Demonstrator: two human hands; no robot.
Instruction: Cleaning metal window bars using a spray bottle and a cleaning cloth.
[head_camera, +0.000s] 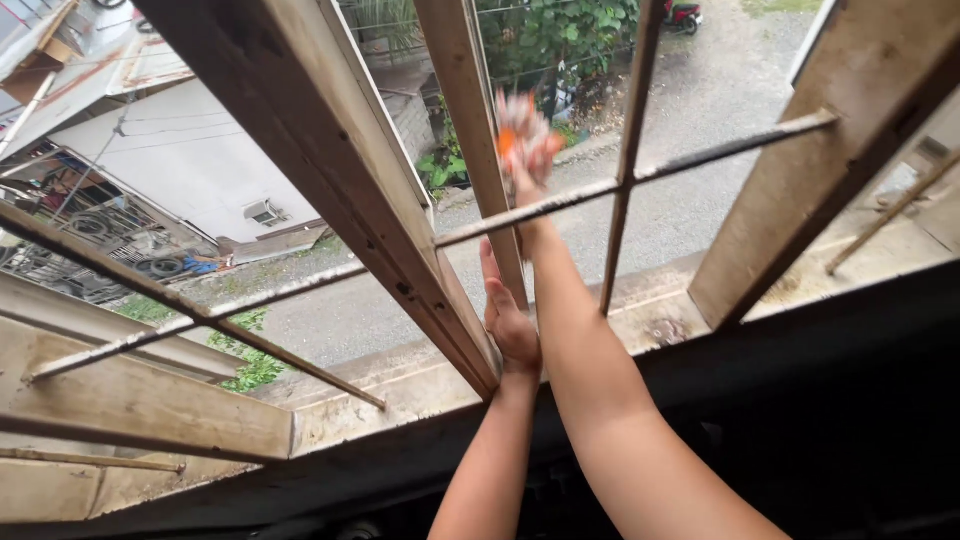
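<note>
The small orange-and-white thing (520, 135), blurred and too smeared to identify, is sitting bunched in the right hand (527, 160), which is reaching out past the thin rusty metal window bar (640, 178); it is looking light and soft, probably best gripped around its middle. The right fingers are closing around it, while the left hand (508, 318) is pressing flat, fingers extended, against the weathered wooden window post (480, 150) above the grimy concrete sill (400, 385).

Blurred orange-and-white object (522, 140), outside the window bars, against upright wooden mullion (478, 150)
</note>
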